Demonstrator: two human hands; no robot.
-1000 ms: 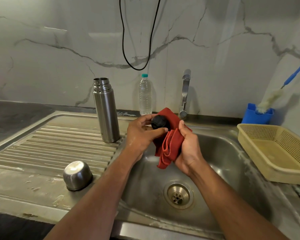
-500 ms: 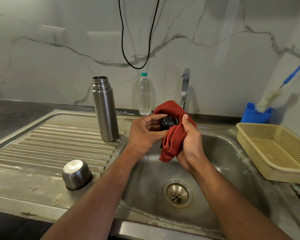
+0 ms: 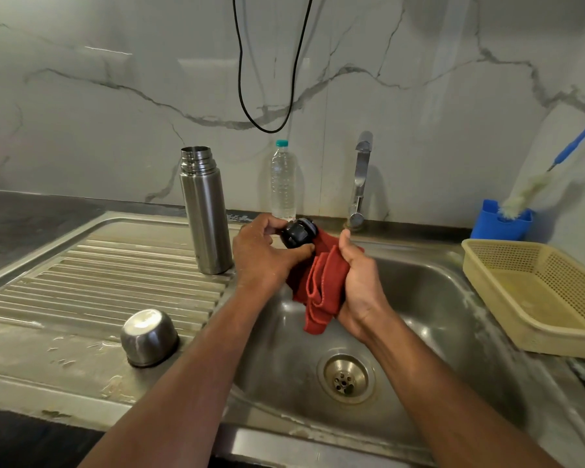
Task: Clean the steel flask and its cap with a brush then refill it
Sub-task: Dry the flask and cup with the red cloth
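Over the sink basin [image 3: 429, 309], the left hand [image 3: 264, 255] grips a black stopper cap [image 3: 298, 234], fingers and thumb curled round it. The right hand [image 3: 360, 282] clutches a bunched red cloth [image 3: 321, 288], thumb up; the cloth lies against the cap's far side and hangs down between the two hands. Both forearms reach in from the lower edge of the view.

The steel flask [image 3: 205, 211] stands upright and uncapped on the ribbed drainboard [image 3: 115, 275], just left of the left hand and near the basin's rim. Its threaded mouth is open to the air. A steel cup lid [image 3: 148, 337] sits upside down on the flat front part of the drainboard, well apart from the flask, with water spots around it.

Behind the hands, a clear plastic water bottle [image 3: 283, 180] with a teal cap stands against the marble wall, and the tap [image 3: 361, 180] rises just to its right. A round drain [image 3: 347, 378] shows in the basin floor. At the right, a yellow perforated basket [image 3: 534, 298] rests on the sink's edge. Beyond it a blue holder [image 3: 500, 221] carries a bottle brush [image 3: 534, 190] with a blue handle, which leans up and to the right. A black cable [image 3: 267, 96] loops down the wall above the bottle.
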